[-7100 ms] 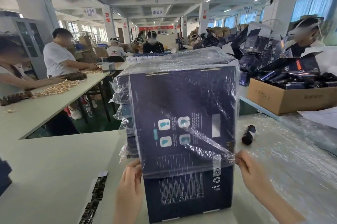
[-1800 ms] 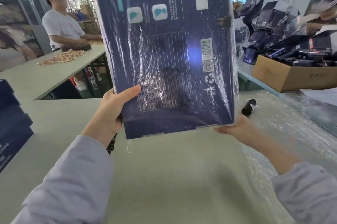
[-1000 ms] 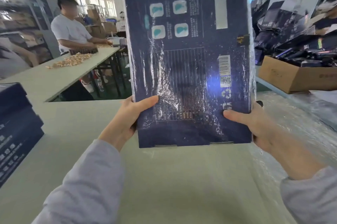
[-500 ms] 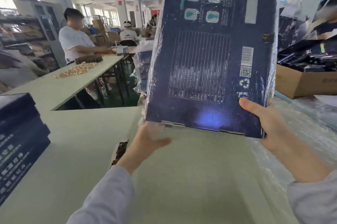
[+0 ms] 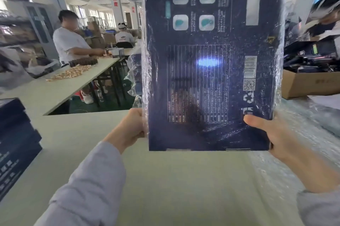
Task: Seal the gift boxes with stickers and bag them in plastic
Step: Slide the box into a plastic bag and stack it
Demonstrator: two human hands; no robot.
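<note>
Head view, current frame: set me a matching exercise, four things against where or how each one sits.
Things
1. gift box
2. stack of dark boxes
3. cardboard carton
4. clear plastic sheeting

States
A. spread flat on the right side of the table
B. at the table's left edge
C. held upright above the table by the left hand and right hand, inside a plastic bag
D. open, at the far right, filled with dark items

Pairs: 1-C, 2-B, 3-D, 4-A
</note>
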